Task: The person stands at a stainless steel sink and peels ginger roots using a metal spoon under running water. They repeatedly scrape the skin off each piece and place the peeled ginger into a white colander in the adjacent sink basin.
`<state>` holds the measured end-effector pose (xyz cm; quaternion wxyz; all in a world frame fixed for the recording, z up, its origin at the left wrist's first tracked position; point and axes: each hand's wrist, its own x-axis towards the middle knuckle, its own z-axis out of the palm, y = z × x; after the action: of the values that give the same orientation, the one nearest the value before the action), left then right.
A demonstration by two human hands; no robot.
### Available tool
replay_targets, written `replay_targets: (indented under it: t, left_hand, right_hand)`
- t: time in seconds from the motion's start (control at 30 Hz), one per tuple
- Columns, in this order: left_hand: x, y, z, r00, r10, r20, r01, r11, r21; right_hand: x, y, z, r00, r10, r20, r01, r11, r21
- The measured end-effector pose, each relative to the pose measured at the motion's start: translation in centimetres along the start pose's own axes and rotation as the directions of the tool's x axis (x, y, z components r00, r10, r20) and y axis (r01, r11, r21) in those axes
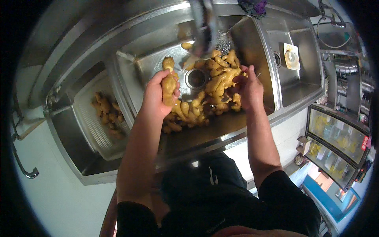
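Note:
My left hand (161,94) is wrapped around a knobbly, wet ginger root (169,86) above the left half of the middle sink basin (139,80). My right hand (251,87) has its fingers curled on the right end of a large branching ginger root (223,81); part of its grip is hidden. More ginger (189,111) lies heaped below and between my hands, around the round drain (196,78). One small piece (186,46) rests apart near the back. A blurred metal faucet (204,29) hangs over the basin, with water running under it.
On the left, a white perforated plastic basket (102,139) holds darker ginger pieces (106,112) inside another basin. A shiny metal tangle (224,43) sits at the back right corner. The right basin holds a stained white dish (292,56). A dark purple cloth (253,7) lies on the back ledge.

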<state>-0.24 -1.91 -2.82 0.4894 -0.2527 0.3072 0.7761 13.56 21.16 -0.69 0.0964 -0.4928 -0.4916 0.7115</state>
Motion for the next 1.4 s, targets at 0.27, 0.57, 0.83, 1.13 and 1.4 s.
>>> replay_targets:
  t: [0.27, 0.57, 0.83, 1.13, 1.4]
  left_hand:
    - [3.6, -1.2, 3.0, 0.978, 0.209, -0.026, -0.196, 0.947, 0.255]
    - [4.1, -2.5, 2.7, 0.931, 0.355, 0.082, -0.346, 0.792, 0.503]
    - [3.4, -1.7, 1.8, 0.875, 0.458, 0.156, -0.376, 0.442, 0.815]
    - [-0.8, -2.3, 3.4, 0.985, 0.15, 0.084, -0.165, 0.684, 0.71]
    - [-2.4, -1.0, 2.6, 0.991, 0.132, 0.014, -0.105, 0.717, 0.689]
  right_hand:
    - [1.2, 2.4, 0.8, 0.966, 0.196, 0.168, -0.223, 0.961, 0.165]
    - [1.3, 2.2, 4.9, 0.923, 0.04, 0.383, -0.09, 0.99, 0.113]
    - [1.1, 2.3, 7.3, 0.858, -0.058, 0.511, -0.048, 0.98, 0.191]
    - [-0.3, 2.1, 8.7, 0.876, -0.055, 0.478, -0.067, 0.97, 0.234]
    - [-0.2, 3.7, 10.8, 0.88, -0.137, 0.455, 0.134, 0.99, 0.039]
